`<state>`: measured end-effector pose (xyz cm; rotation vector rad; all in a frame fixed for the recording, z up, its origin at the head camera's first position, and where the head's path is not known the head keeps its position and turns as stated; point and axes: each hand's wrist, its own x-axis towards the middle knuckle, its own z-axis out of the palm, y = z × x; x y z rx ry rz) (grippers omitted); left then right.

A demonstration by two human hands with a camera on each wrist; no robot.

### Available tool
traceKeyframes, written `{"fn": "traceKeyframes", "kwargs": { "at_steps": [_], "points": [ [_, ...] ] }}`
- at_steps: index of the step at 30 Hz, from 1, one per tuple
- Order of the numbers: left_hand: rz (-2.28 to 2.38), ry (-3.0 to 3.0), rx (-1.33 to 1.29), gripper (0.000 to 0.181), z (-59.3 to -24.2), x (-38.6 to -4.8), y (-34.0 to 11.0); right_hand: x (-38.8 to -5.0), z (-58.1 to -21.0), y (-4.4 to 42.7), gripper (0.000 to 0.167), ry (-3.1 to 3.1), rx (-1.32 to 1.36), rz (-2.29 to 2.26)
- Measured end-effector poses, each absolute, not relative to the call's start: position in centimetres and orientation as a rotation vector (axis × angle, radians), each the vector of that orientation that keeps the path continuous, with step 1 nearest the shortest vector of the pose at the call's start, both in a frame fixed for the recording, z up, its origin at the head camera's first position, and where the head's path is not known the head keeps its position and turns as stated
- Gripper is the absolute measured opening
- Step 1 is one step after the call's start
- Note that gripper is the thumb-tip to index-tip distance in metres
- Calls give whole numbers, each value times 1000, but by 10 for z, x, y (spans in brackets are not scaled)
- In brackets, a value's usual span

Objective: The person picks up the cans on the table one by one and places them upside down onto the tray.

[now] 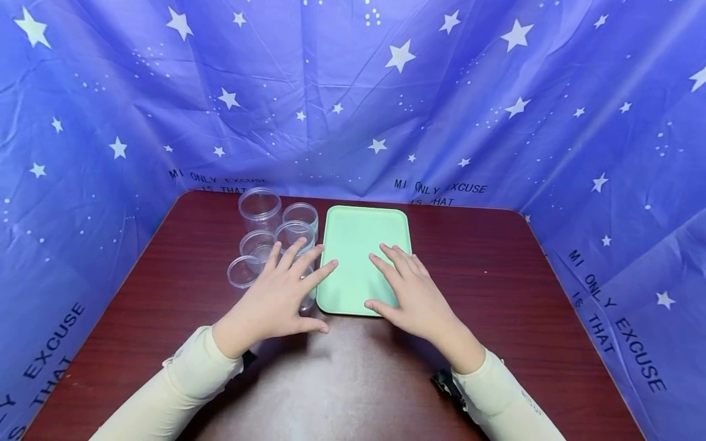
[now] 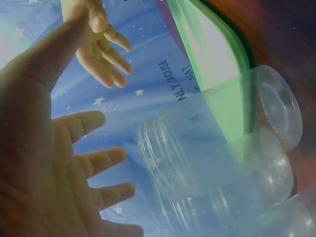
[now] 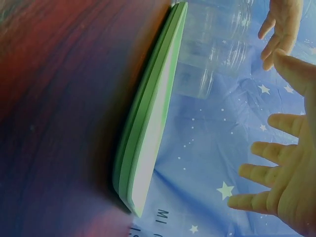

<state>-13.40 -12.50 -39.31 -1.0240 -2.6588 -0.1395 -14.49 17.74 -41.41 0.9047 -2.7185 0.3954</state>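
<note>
My left hand hovers with fingers spread above the near jars, holding nothing. Over the right part of a light green tray my right hand is held, its fingers also spread and gripping nothing. Several clear plastic jars stand grouped left of the tray, among them a tall one at the back and a smaller one in front of it. The left wrist view shows a clear jar upright beside the tray's edge. Part of the group is hidden under my left hand. The right wrist view shows the tray lying flat, below my fingers.
A dark red wooden table carries everything. Blue cloth with white stars and printed lettering hangs behind it and along both sides.
</note>
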Motion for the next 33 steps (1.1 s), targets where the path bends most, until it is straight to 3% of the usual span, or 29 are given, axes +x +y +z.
{"fn": "traceKeyframes", "kwargs": {
  "at_steps": [5, 33],
  "points": [
    [-126, -2648, -1022, 88, -390, -135, -126, -146, -415, 179, 78, -2687, 917, 434],
    [7, -2642, -1170, 52, -374, -145, -126, -147, -419, 179, 64, -2660, 881, 526]
  ]
}}
